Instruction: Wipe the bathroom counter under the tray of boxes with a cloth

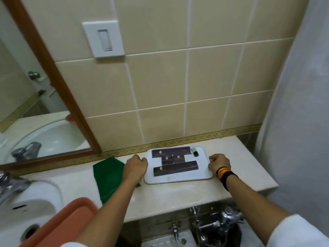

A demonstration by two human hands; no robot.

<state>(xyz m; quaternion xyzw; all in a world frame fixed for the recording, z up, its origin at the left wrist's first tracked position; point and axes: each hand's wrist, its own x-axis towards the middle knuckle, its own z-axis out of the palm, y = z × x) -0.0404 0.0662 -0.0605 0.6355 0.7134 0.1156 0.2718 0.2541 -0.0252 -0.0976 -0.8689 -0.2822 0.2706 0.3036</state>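
Your left hand (pixel 136 165) and right hand (pixel 218 162) clasp opposite edges of the white tray (pixel 179 178), lower centre, so the boxes (pixel 175 163) stay level; green cloth (pixel 108 173) waits left.

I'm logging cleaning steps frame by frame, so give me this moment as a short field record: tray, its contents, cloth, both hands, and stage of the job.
tray: white tray flat on the beige counter, near the tiled wall
contents: dark boxes and a small bottle at the far right corner
cloth: green cloth lying on the counter left of the tray
left hand: at the tray's left edge
right hand: at the tray's right edge, wristbands on the wrist
stage: the counter under the tray is not yet wiped
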